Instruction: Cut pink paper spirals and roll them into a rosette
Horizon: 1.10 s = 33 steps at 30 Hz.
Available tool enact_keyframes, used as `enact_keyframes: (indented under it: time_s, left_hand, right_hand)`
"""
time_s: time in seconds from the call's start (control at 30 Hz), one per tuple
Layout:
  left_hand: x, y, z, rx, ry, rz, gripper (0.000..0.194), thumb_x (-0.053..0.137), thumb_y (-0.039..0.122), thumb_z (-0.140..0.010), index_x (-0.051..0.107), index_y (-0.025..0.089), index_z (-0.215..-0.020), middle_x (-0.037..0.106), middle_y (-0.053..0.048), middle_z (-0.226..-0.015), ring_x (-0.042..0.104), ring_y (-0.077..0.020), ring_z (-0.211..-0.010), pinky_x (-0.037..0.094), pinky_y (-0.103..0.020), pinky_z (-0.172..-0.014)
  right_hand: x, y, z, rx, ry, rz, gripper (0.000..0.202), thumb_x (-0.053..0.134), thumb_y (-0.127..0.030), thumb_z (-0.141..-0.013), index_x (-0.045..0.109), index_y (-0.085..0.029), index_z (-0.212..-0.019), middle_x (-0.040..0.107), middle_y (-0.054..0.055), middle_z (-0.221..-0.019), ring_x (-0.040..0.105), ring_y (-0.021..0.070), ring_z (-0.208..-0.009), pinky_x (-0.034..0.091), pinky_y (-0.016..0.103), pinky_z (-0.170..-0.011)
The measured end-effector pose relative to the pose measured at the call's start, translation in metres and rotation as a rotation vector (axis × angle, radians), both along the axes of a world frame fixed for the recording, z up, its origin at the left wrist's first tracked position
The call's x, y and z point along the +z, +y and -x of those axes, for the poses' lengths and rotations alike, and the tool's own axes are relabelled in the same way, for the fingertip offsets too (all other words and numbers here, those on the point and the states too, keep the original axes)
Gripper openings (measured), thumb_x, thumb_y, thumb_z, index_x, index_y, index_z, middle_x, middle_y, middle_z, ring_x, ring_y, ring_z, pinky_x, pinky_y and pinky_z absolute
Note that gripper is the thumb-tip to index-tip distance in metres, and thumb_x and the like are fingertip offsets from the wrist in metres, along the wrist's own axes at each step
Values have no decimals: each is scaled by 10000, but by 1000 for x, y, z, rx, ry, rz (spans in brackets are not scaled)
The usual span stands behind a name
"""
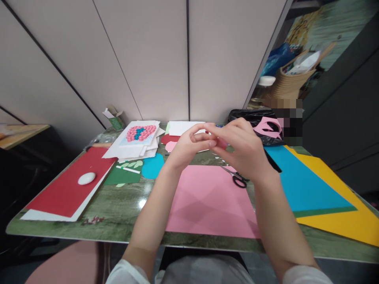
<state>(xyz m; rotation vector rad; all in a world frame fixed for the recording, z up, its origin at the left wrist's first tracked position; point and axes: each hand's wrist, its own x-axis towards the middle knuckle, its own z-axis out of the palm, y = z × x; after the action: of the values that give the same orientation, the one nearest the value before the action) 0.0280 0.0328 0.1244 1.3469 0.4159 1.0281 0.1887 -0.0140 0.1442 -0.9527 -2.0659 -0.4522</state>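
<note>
My left hand (191,146) and my right hand (244,148) meet in front of me, raised above the table, with fingers bent and fingertips together. A small pink piece of paper (222,142) shows partly under my right fingers; the rest of it is hidden. What my left fingertips pinch is too small to make out. Below the hands lies a large pink sheet (207,201). Black-handled scissors (238,179) rest at its upper right edge, close to my right forearm.
Left are a red sheet (59,189) bearing a white oval object (87,178), green paper (127,177), a blue cutout (153,165) and stacked white sheets (118,148). Right lie blue (308,185) and yellow sheets (349,205); behind, a black bag (245,114) with pink scraps (268,128).
</note>
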Motion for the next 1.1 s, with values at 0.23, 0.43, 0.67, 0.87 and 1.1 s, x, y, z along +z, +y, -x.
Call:
enact_keyframes:
  time_s: [0.23, 0.43, 0.67, 0.87, 1.1]
  left_hand:
    - [-3, 6, 3, -72, -59, 26, 417, 764, 189, -677, 597, 209, -1059, 715, -4, -782, 680, -159, -766, 480, -324, -787]
    - [-3, 5, 4, -65, 23, 12, 428, 756, 211, -697, 591, 219, -1092, 708, -15, -795, 672, -162, -753, 483, -339, -792]
    - [-3, 4, 2, -35, 30, 18, 454, 759, 206, -697, 580, 211, -1114, 724, -36, -869, 674, -175, -831, 470, -344, -840]
    - [-3, 4, -1, -59, -69, 48, 419, 755, 182, -701, 599, 215, -1088, 711, -3, -813, 666, -135, -797, 473, -310, -831]
    - [1, 0, -2, -57, -98, 90, 410, 756, 171, -696, 606, 216, -1075, 715, -10, -835, 667, -159, -848, 459, -337, -866]
  right_hand:
    - [6, -6, -3, 30, 24, 121, 371, 530, -176, -894, 580, -257, -1253, 687, 29, -896, 543, 184, -879, 416, 322, -795]
    - [5, -6, -2, 48, -28, 243, 499, 468, -154, -918, 424, -310, -1389, 666, 39, -983, 533, 193, -940, 404, 356, -843]
    - [1, -2, -3, 1, -38, 180, 582, 496, -141, -898, 344, -302, -1436, 651, 40, -916, 521, 202, -889, 397, 355, -814]
    - [-1, -1, -1, -27, 29, 83, 587, 511, -157, -898, 335, -314, -1436, 687, 18, -906, 533, 203, -887, 386, 379, -842]
    - [0, -3, 3, -62, 84, 19, 539, 522, -160, -892, 405, -302, -1399, 695, 15, -865, 533, 201, -864, 387, 378, -825]
